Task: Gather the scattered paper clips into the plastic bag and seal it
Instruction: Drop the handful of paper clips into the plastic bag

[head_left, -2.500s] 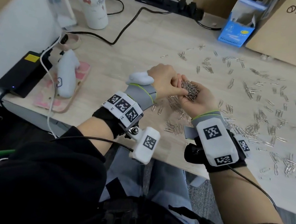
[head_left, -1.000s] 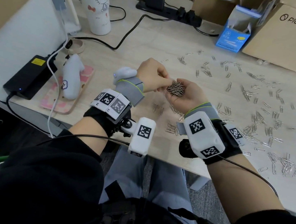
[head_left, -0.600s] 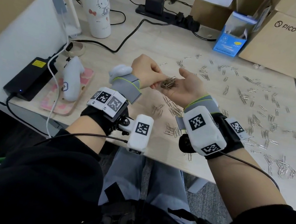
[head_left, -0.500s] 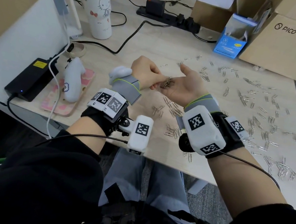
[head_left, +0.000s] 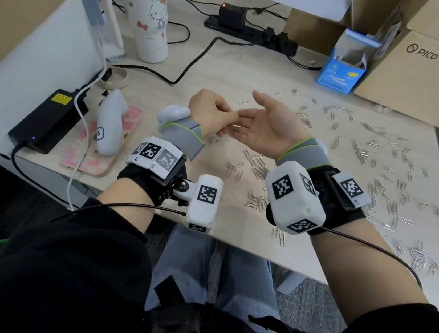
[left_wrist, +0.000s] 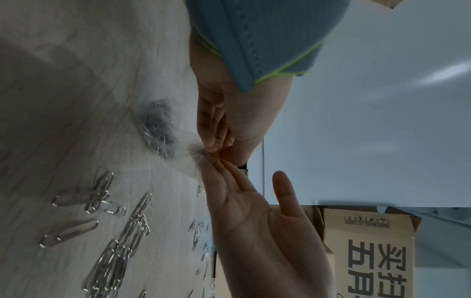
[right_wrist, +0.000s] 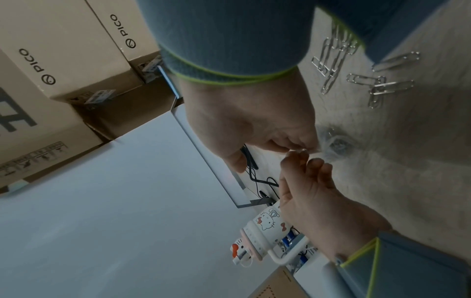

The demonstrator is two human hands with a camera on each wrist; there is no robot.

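My left hand [head_left: 226,118] hovers over the desk, its fingers curled and pinching the mouth of a clear plastic bag [left_wrist: 163,129]. The bag hangs below it with a dark clump of paper clips inside, and also shows under the hands in the right wrist view [right_wrist: 336,145]. My right hand [head_left: 249,114] lies palm up and empty, with its straight fingertips [left_wrist: 224,167] touching the bag's mouth. Loose silver paper clips [head_left: 381,159] are scattered over the right half of the desk, and more of them [head_left: 252,165] lie just under my wrists.
A cartoon-cat bottle [head_left: 152,17], a power strip [head_left: 247,30] with cables, a small blue box [head_left: 342,70] and a PICO carton [head_left: 435,69] line the back. On the left lie a black adapter [head_left: 48,118] and a white controller [head_left: 109,126] on a pink pad.
The heap of clips that lay on my right palm is gone from it; the palm is now flat and empty against the bag's mouth. Both hands drifted slightly left and away from me.
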